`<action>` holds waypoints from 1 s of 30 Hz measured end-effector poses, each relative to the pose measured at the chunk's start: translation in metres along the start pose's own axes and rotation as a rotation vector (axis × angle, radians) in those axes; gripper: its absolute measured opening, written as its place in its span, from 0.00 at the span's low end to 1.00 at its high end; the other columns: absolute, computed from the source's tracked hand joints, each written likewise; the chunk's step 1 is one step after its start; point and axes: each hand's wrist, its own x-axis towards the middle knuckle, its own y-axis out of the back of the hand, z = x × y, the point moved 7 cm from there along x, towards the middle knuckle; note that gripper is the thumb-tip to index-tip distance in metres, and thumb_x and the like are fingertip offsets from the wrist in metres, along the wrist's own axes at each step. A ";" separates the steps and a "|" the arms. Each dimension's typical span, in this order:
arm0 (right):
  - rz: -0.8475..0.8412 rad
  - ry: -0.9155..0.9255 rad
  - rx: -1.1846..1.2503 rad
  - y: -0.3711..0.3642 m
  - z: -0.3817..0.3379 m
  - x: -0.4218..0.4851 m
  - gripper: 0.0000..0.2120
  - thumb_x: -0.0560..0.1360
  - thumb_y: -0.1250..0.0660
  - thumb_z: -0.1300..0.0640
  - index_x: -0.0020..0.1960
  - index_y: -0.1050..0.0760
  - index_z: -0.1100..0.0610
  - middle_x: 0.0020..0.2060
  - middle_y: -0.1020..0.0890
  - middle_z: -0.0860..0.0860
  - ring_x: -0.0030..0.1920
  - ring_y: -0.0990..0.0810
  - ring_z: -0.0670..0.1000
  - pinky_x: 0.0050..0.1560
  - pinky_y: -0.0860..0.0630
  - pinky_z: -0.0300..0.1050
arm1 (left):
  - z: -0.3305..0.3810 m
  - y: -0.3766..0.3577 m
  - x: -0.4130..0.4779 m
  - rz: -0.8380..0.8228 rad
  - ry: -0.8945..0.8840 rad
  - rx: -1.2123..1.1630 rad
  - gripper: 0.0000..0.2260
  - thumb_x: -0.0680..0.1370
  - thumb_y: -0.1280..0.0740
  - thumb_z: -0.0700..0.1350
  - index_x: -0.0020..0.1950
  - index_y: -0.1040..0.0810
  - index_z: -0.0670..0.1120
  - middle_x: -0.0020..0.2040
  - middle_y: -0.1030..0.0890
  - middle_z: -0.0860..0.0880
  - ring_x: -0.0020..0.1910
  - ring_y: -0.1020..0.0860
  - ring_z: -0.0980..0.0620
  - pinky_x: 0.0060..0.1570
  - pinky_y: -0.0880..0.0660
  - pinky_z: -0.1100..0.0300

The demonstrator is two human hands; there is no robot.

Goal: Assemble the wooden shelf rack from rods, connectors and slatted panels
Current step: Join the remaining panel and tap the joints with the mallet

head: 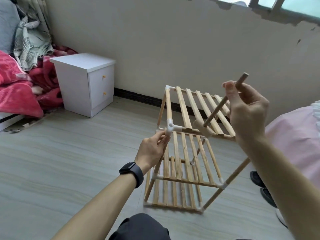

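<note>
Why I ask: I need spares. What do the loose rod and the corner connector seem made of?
The rod in the right hand looks like bare, unfinished wood: pale tan, matte, with a darker cut end. The connector pinched by the left hand looks like white moulded plastic: smooth, uniform, with a round open socket.

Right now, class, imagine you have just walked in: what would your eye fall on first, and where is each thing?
The half-built wooden rack stands in the middle of the floor, showing three slatted tiers. Above it the right hand holds a loose rod tilted over the top tier, while the left hand pinches the white connector at the near top corner. A white bedside cabinet sits against the wall on the left.
</note>
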 end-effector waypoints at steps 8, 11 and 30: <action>0.012 -0.077 0.258 -0.091 -0.001 0.025 0.11 0.83 0.42 0.49 0.43 0.33 0.51 0.31 0.33 0.47 0.29 0.35 0.48 0.31 0.34 0.47 | -0.002 -0.002 -0.001 0.038 -0.011 -0.027 0.17 0.82 0.40 0.59 0.68 0.24 0.56 0.47 0.14 0.53 0.43 0.16 0.55 0.41 0.17 0.56; 0.075 -0.090 0.265 -0.114 0.005 0.026 0.17 0.82 0.41 0.46 0.38 0.36 0.52 0.28 0.35 0.50 0.28 0.37 0.54 0.31 0.37 0.53 | -0.003 -0.002 -0.002 0.046 -0.011 -0.036 0.18 0.82 0.42 0.61 0.68 0.24 0.57 0.49 0.14 0.54 0.44 0.16 0.57 0.42 0.18 0.59; 0.014 -0.165 0.344 -0.114 0.026 0.018 0.21 0.84 0.40 0.53 0.33 0.37 0.54 0.26 0.35 0.50 0.25 0.36 0.47 0.27 0.39 0.44 | -0.003 -0.003 -0.003 0.048 -0.007 -0.049 0.16 0.83 0.39 0.56 0.69 0.24 0.55 0.48 0.14 0.49 0.44 0.15 0.49 0.42 0.17 0.49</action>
